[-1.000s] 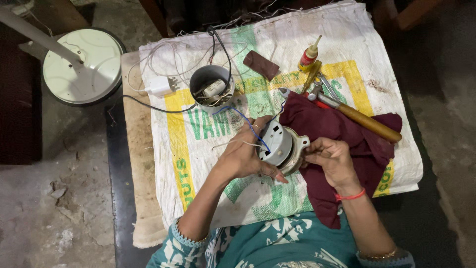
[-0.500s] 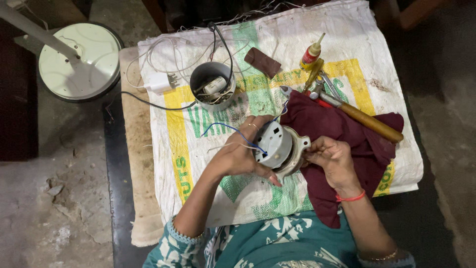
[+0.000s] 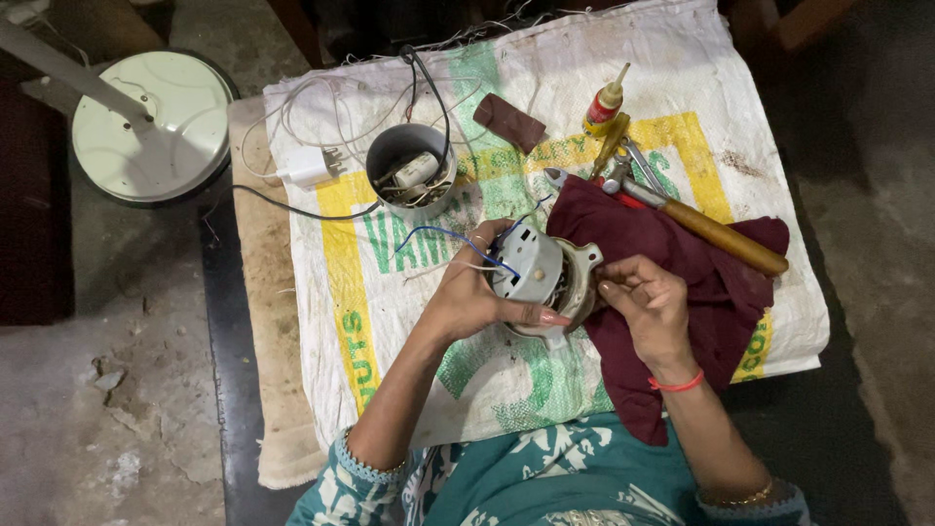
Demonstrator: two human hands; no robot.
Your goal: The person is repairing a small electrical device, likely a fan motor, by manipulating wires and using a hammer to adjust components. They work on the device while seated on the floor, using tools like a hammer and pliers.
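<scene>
— Motor housing [image 3: 542,282], round and grey-white, sits between both hands above the woven sack [image 3: 409,321] that covers the table; where does the work stand, would you say?

— Midway, by my reading; the left hand [image 3: 466,297] is wrapped around the housing's near side, fingers clamped on it, thumb along its lower rim; the right hand [image 3: 645,304] has its fingertips pinched together at the housing's right edge, though I cannot tell whether they grip a small part or only press the rim.

— And the wiring?

— Blue and white wires [image 3: 458,244] trail loose from the top of the housing, joined to nothing visible; that looks like a step not yet done.

— Tools?

— All lying untouched; a wooden-handled hammer [image 3: 726,237] rests on the maroon cloth [image 3: 711,302], pliers [image 3: 594,185] beside it, a small glue bottle [image 3: 606,102] beyond; a metal cup [image 3: 411,168] of parts stands near the white plug [image 3: 310,168].
</scene>
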